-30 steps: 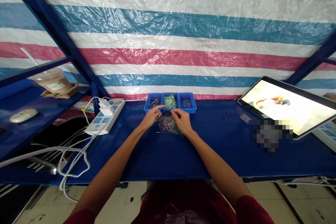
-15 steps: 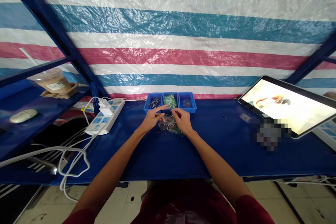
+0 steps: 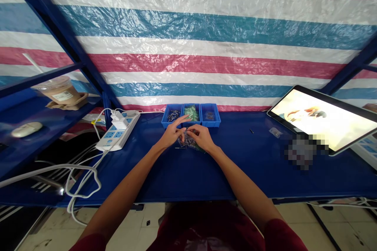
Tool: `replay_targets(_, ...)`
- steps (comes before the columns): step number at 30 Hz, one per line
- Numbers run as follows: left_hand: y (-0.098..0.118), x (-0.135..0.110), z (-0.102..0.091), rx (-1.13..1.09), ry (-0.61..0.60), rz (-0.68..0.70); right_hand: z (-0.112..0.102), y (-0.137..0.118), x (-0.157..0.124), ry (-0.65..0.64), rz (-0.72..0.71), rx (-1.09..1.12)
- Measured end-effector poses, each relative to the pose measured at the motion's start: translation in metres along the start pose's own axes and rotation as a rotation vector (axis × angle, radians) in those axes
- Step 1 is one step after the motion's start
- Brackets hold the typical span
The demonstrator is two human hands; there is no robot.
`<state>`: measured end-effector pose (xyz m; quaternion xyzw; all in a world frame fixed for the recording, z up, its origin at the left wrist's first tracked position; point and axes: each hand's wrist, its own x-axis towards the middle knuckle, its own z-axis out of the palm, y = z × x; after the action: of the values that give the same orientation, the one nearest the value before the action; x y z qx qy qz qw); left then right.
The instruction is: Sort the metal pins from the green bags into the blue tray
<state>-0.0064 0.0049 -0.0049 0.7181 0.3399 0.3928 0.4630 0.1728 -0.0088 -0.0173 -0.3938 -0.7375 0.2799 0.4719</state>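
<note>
My left hand (image 3: 171,135) and my right hand (image 3: 202,137) meet over a small heap of clear plastic bags with tiny metal and green parts (image 3: 188,142) on the blue table (image 3: 235,164). Both hands pinch at something small between them, too small to name; the left hand's upper fingers stick out toward the bins. Just beyond the hands stand three blue bins: the left bin (image 3: 171,116) holds dark metal pins, the middle bin (image 3: 191,113) green parts, the right bin (image 3: 209,116) a few small pieces.
A white power strip (image 3: 118,135) with a plug and cables lies to the left. A tilted tablet (image 3: 324,119) with a lit screen stands at the right. A drink cup (image 3: 57,91) and a mouse (image 3: 26,128) sit on the left shelf. A striped tarp hangs behind.
My right hand has moved left toward my left hand, so the fingertips now meet over the bags. My left hand's fingers have spread upward.
</note>
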Motion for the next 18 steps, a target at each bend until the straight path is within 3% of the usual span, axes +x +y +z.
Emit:
replay_targets(8,0.007,0.0,-0.001,0.114,0.155,0.005,-0.001,0.003,0.003,0.087,0.062,-0.008)
replay_targets(13,0.013,0.001,-0.003,0.209,0.185,0.017,-0.003,0.001,0.002,0.108,0.09,-0.033)
replay_targets(15,0.014,0.002,-0.003,0.198,0.299,0.011,-0.003,0.0,0.002,0.122,0.106,-0.032)
replay_targets(18,0.013,0.004,-0.005,0.156,0.591,0.004,-0.005,-0.001,0.002,0.155,0.141,-0.028)
